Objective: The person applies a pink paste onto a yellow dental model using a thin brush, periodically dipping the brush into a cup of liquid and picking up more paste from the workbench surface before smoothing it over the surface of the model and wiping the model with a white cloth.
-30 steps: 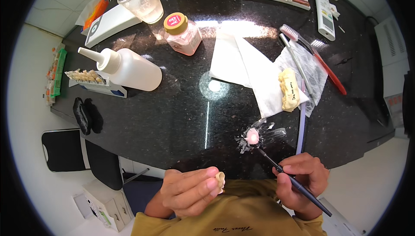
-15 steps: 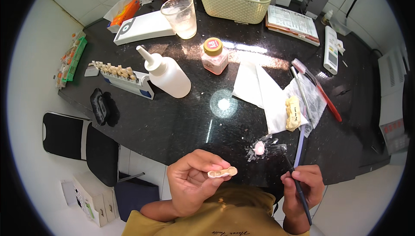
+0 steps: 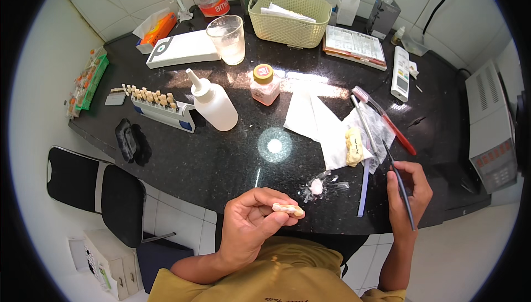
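Observation:
My left hand (image 3: 246, 224) pinches a small cream-and-white moulded dental piece (image 3: 290, 211) near the desk's front edge. My right hand (image 3: 410, 197) holds a slender black tool (image 3: 402, 185) over the desk at the right, its tip pointing up beside the papers. Between my hands lie a pale pink lump (image 3: 316, 187) with clear smears around it and a lavender stick (image 3: 363, 194). A cream mould (image 3: 353, 146) rests on folded white paper (image 3: 301, 114). A silver tool (image 3: 362, 116) and a red-handled brush (image 3: 399, 135) lie on crumpled translucent paper.
The dark desk (image 3: 193, 175) holds a white squeeze bottle (image 3: 218, 108), pink jar (image 3: 264, 89), tooth shade guide (image 3: 160, 111), glass (image 3: 229, 45), basket (image 3: 287, 28), remote (image 3: 401, 72) and black object (image 3: 126, 141). A white appliance (image 3: 487, 125) stands right; a chair (image 3: 124, 208) lower left.
My right hand has risen and moved right with the black tool, away from the pink lump. My left hand has turned the dental piece flatter. The view has shifted, showing more of the desk's back.

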{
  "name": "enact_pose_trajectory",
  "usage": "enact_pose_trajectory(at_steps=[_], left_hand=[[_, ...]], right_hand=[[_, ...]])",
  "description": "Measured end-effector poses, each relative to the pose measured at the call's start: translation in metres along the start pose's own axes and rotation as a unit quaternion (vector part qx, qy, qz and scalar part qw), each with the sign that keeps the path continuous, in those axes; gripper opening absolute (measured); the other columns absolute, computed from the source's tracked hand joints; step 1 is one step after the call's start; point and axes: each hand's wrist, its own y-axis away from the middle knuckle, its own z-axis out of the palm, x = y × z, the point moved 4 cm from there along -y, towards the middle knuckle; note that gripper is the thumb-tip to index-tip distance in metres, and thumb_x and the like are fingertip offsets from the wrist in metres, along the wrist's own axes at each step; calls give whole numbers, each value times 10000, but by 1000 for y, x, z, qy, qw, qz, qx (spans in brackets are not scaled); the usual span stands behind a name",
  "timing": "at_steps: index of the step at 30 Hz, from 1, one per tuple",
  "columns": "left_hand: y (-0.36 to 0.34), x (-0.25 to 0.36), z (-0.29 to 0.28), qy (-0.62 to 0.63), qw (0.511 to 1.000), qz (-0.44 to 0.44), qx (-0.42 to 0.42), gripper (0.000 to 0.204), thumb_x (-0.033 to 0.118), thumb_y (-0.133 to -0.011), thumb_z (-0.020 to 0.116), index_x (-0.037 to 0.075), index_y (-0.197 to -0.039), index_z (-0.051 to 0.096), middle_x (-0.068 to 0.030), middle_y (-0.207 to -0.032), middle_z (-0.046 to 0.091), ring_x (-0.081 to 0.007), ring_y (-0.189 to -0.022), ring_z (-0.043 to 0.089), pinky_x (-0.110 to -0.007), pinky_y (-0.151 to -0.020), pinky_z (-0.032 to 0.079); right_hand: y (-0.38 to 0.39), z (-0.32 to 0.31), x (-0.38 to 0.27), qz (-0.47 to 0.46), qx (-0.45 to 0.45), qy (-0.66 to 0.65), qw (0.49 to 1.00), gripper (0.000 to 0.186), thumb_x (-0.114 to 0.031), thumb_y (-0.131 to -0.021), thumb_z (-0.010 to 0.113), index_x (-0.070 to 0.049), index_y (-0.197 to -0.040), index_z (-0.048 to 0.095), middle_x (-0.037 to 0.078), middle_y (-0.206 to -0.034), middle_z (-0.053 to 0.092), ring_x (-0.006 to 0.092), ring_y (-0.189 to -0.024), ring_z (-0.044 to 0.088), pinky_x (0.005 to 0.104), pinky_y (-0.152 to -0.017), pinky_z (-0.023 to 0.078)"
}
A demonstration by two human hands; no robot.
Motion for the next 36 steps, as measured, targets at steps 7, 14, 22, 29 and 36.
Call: enact_pose_trajectory(at_steps=[7,14,22,29,36], left_hand=[[4,3,3,10,1000,-15,-15,120,19,-915,686,-20,-968,585,-185,-1027,656,-283,-969,717,-335,-831,640],[-14,9,3,-62,996,17,-56,102,-2,-918,664,-29,-961,575,-185,-1051,654,-293,-1007,707,-348,-866,620],[-108,36,24,-159,979,20,-126,130,40,-950,659,-42,-1037,608,-180,-1114,681,-215,-1021,700,-300,-894,585],[-151,15,31,-113,977,-35,-179,145,69,-963,653,-33,-1056,608,-150,-1095,679,-204,-1027,695,-304,-899,581],[-146,3,23,-66,966,-175,-180,125,44,-971,626,-39,-1063,607,-181,-1136,669,-245,-1043,699,-303,-912,590]], right_hand=[[2,1,-5,-17,-49,46,998,138,20,-805,696,14,-939,666,65,-773,618,116,-620,551,257,-567,429],[9,-15,-11,-44,20,-16,999,106,-60,-900,672,30,-956,677,94,-793,647,149,-638,599,265,-596,471],[-35,26,-50,-168,-96,61,979,241,-171,-835,776,-32,-854,580,128,-758,583,296,-634,614,395,-562,477],[-65,57,-42,-146,-219,108,959,316,-221,-802,783,-14,-861,552,141,-740,603,322,-611,628,403,-574,503],[-69,56,-11,108,-174,-344,916,237,-28,-910,730,-55,-859,500,-4,-816,583,8,-666,534,174,-555,419]])
